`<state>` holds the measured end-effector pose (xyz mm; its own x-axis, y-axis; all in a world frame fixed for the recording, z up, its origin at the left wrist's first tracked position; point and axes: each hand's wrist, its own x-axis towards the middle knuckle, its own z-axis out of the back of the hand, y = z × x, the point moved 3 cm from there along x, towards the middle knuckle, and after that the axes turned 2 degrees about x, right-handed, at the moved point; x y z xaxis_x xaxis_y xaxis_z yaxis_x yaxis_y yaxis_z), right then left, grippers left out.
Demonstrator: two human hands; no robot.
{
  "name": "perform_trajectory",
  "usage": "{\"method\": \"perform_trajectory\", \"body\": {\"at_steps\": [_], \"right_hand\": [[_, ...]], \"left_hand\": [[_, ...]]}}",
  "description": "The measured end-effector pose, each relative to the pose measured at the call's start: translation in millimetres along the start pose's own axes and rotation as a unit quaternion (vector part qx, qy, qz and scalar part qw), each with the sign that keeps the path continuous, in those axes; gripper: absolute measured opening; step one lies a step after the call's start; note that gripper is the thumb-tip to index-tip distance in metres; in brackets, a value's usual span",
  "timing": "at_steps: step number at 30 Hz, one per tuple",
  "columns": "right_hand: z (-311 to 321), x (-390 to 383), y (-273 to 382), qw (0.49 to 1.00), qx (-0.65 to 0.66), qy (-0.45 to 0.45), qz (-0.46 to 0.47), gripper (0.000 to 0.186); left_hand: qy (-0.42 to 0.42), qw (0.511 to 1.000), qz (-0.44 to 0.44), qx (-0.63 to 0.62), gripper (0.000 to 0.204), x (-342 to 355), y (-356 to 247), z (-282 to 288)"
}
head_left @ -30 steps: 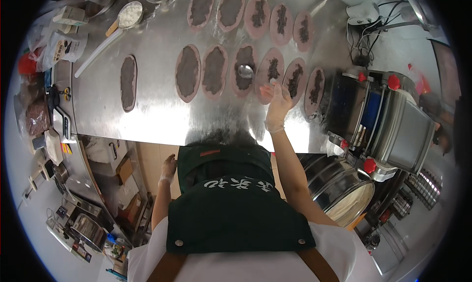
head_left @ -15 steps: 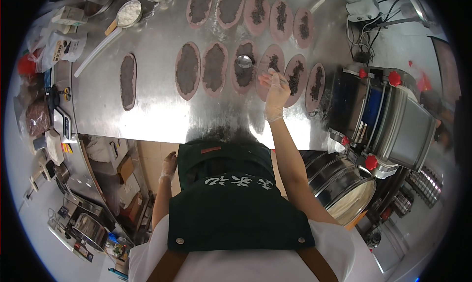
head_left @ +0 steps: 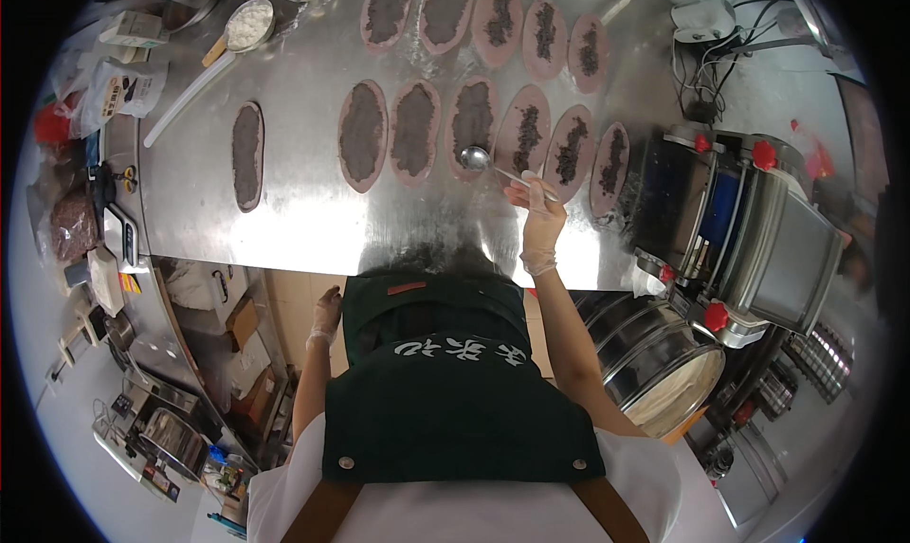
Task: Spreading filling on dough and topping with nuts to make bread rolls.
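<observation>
My right hand (head_left: 542, 211), in a clear glove, grips a metal spoon (head_left: 512, 176) by its handle. The spoon's bowl (head_left: 476, 158) is over the lower end of an oval pink dough piece (head_left: 457, 107) spread with smooth dark grey paste. Just right of it, another oval (head_left: 540, 102) carries a narrow strip of dark crumbly filling. Several such pieces lie in two rows, with a separate narrow one (head_left: 246, 154) to the left. My gloved left hand (head_left: 327, 311) hangs below the table's front edge, beside the dark green apron, fingers loosely apart and holding nothing.
The steel table (head_left: 190, 192) holds a bowl of white powder (head_left: 248, 27) and a white rod (head_left: 185, 102) upper left, with bags (head_left: 128, 93) along the side. A roller machine (head_left: 768, 240) with red knobs stands right; large steel round trays (head_left: 654, 363) sit below it.
The spoon's bowl has moved down along the same piece toward me. My right hand has drawn back slightly and to the right. My left hand hangs in about the same place.
</observation>
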<state>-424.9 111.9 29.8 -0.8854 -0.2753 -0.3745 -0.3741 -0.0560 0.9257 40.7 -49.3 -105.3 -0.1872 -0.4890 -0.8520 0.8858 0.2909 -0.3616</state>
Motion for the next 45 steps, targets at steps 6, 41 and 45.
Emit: {"method": "perform_trajectory", "body": {"at_steps": [6,41,45], "right_hand": [[11.0,-1.9,-12.0,1.0,0.019,0.017,0.007,0.026],[13.5,9.7,-40.7,0.986,0.126,-0.068,-0.081,0.029],[-2.1,58.5,-17.6,0.99,0.125,-0.061,-0.014,0.028]], "left_hand": [[0.006,1.0,0.009,0.02,0.043,3.4,1.4,1.2],[0.022,1.0,0.011,0.014,0.042,8.7,-8.4,3.3],[0.015,1.0,0.011,0.016,0.041,10.2,-6.6,6.4]]}}
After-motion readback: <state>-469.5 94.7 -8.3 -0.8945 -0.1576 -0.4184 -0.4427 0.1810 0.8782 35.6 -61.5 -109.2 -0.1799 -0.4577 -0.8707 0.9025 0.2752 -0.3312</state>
